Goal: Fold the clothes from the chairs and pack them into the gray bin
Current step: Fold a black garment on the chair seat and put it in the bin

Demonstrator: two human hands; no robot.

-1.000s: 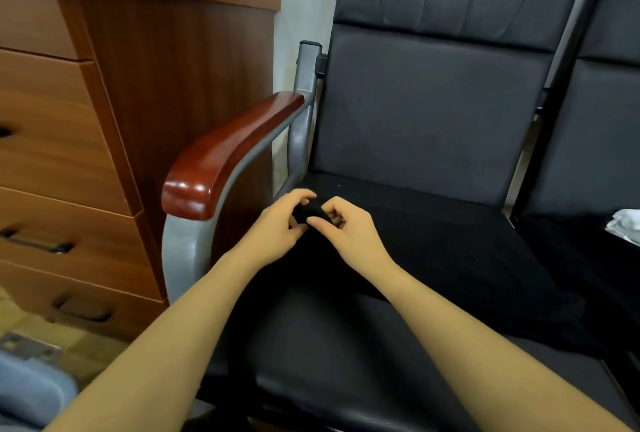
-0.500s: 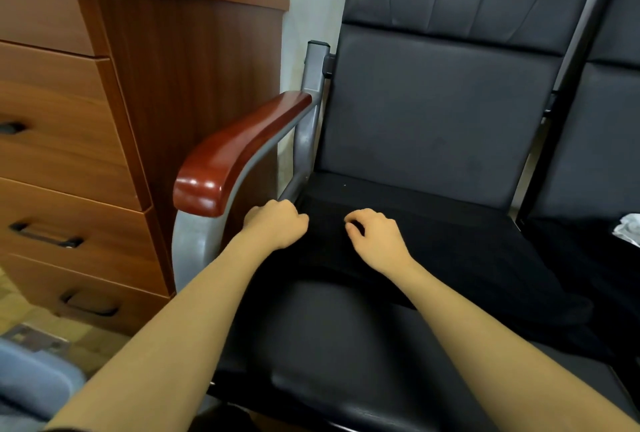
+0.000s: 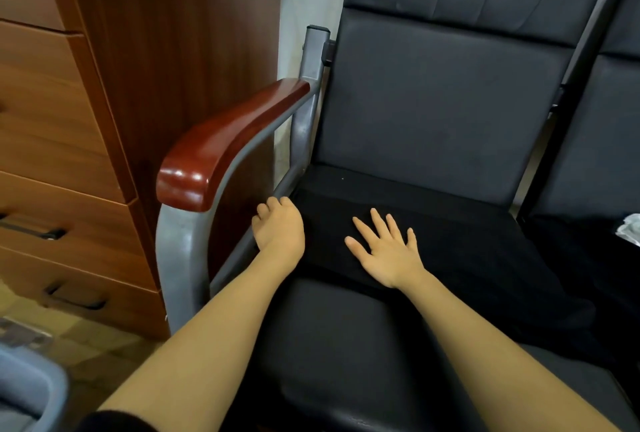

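Note:
A black garment (image 3: 460, 251) lies spread across the seat of the dark chair (image 3: 436, 113). My right hand (image 3: 384, 250) rests flat on the cloth with its fingers straight and spread. My left hand (image 3: 278, 229) sits at the garment's left edge beside the chair frame, fingers curled down over the cloth edge; what they hold is hidden. A corner of the gray bin (image 3: 31, 393) shows at the bottom left on the floor.
A wooden armrest (image 3: 221, 151) on a grey metal frame rises left of the seat. A brown chest of drawers (image 3: 86, 127) stands further left. A second dark chair (image 3: 606, 141) at the right carries a white cloth (image 3: 631, 233) at the frame's edge.
My hands, which pinched a bunched bit of black cloth together, have drawn apart. The right hand has opened flat on the garment; the left has shifted to its left edge.

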